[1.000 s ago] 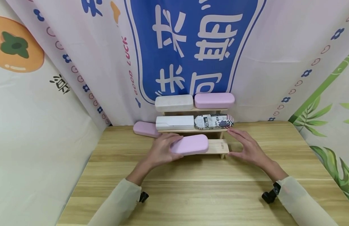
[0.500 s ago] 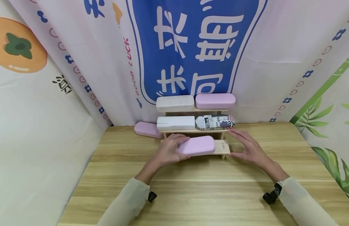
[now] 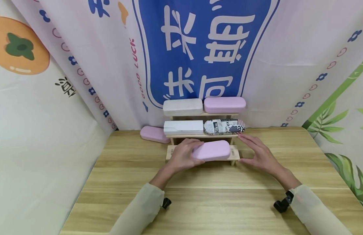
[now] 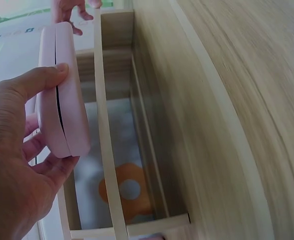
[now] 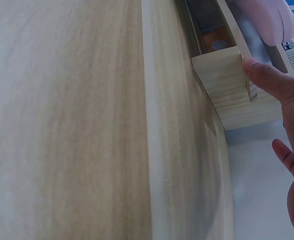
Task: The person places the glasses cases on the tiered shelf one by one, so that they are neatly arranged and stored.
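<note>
My left hand (image 3: 183,156) grips a lilac glasses case (image 3: 213,150) by its left end, thumb at the front and fingers behind. The case overlaps the lowest shelf of a three-tier wooden stand (image 3: 235,152). In the left wrist view the thumb lies across the glasses case (image 4: 64,100) near its dark seam, with the stand's front bar (image 4: 102,105) beside it. My right hand (image 3: 259,154) is at the stand's right end, fingers extended and spread from the thumb. In the right wrist view its thumb (image 5: 267,75) touches the end of the stand's lowest shelf.
The middle shelf bears a white case (image 3: 183,127) and a newsprint-patterned case (image 3: 223,127). On the top shelf sit a pale grey case (image 3: 182,107) and a pink case (image 3: 224,104). Another pink case (image 3: 155,134) lies on the wooden table (image 3: 216,202), left of the stand.
My left hand has carried the lilac glasses case rightward along the lowest shelf, uncovering that shelf's left end. My right hand has stayed at the stand's right end.
</note>
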The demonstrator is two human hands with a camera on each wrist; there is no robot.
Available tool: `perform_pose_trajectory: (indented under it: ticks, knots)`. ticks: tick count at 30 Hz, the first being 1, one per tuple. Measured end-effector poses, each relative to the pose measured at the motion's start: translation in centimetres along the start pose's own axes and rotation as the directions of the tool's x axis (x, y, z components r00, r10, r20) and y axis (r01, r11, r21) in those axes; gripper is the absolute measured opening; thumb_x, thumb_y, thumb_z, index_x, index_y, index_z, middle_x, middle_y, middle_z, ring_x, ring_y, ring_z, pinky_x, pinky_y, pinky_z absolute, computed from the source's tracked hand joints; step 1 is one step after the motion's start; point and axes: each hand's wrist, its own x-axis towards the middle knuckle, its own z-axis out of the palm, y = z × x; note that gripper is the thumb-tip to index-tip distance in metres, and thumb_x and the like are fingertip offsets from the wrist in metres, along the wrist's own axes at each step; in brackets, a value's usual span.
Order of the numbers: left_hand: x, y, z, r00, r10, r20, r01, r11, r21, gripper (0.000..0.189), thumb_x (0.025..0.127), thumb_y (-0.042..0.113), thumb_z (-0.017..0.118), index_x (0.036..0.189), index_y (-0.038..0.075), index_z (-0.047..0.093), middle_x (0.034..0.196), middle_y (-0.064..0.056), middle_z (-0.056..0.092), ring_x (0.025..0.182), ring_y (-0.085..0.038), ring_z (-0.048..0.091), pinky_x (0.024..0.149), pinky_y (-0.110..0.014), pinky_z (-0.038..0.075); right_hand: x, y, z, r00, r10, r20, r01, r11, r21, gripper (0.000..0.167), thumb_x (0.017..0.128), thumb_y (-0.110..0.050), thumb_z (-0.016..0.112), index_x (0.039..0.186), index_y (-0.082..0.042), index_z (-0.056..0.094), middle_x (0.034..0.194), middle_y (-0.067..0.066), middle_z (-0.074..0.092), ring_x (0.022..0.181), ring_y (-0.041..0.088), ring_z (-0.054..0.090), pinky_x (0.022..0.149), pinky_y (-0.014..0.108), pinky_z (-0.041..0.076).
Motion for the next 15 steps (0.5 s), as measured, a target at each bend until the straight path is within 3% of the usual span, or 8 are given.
perform_pose_trajectory:
  ticks: [6,15]
  knots:
    - [0.6,0.5,0.8,0.999,0.03,-0.021,-0.03,1.0,-0.002,0.075,0.075,0.034,0.096,0.14,0.009,0.069,0.14,-0.008,0.068,0.125,-0.026,0.062,0.104,-0.041,0.054,0.0,0.0,0.0,1.0,0.017,0.005,-0.017,1.0,-0.015,0.109,0.057,-0.022,0.102,0.152,-0.001,0.053,0.158,0.017,0.051,0.134,0.04,0.053,0.125,0.02,0.022]
    - [1.2,1.1,1.7,0.998,0.065,-0.004,-0.065,0.995,0.073,0.074,0.078,0.039,0.093,0.141,0.01,0.067,0.143,-0.009,0.067,0.128,-0.025,0.061,0.105,-0.038,0.054,0.0,0.1,0.1,1.0,0.018,0.004,-0.017,1.0,-0.018,0.111,0.056,-0.022,0.103,0.153,-0.001,0.052,0.159,0.017,0.05,0.137,0.039,0.052,0.126,0.021,0.022]
